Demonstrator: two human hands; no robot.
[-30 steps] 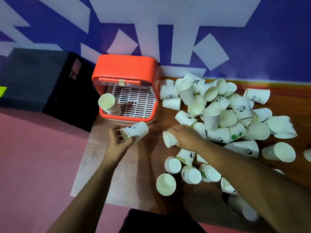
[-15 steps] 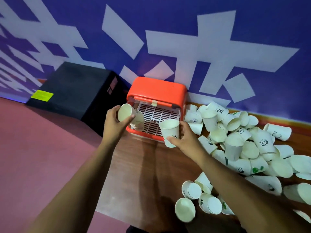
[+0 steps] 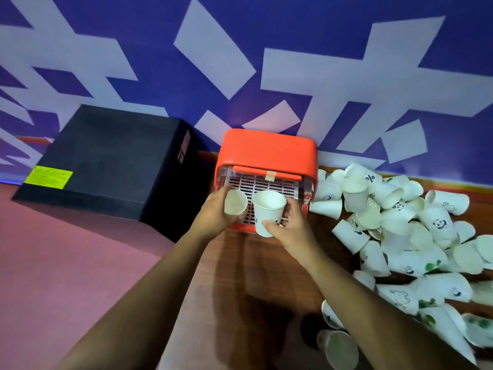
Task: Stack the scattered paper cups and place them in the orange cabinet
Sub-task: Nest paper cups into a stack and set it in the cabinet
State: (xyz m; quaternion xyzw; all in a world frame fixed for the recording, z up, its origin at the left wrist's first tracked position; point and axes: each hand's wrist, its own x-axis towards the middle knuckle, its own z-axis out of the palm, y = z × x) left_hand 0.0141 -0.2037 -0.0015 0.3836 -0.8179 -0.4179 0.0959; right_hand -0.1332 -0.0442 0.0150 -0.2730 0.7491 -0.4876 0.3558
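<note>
Two paper cups are in hand at the open front of the orange cabinet (image 3: pixel 266 148), while dozens more lie loose to its right, so the job looks to be in its early part. The left hand (image 3: pixel 212 213) curls round a first cup (image 3: pixel 235 202), its mouth tilted toward the camera, directly before the cabinet's white slatted shelf (image 3: pixel 269 182). The hand hides whether that cup is single or tops a stack standing inside. The right hand (image 3: pixel 292 229) pinches a second cup (image 3: pixel 268 213) upright by its lower wall, just beside the first and in front of the cabinet's lower lip. The two cups are close together but not nested. The part of the shelf that shows behind the hands carries no cups.

Right of the cabinet, the heap of cups (image 3: pixel 400 225) spreads over the wooden tabletop (image 3: pixel 240 276), most lying on their sides, and it trails on toward the near right of the view. As I judge it, these two cups are about to be nested or set inside, and nearly all the gathering, stacking and stowing is left to do.
</note>
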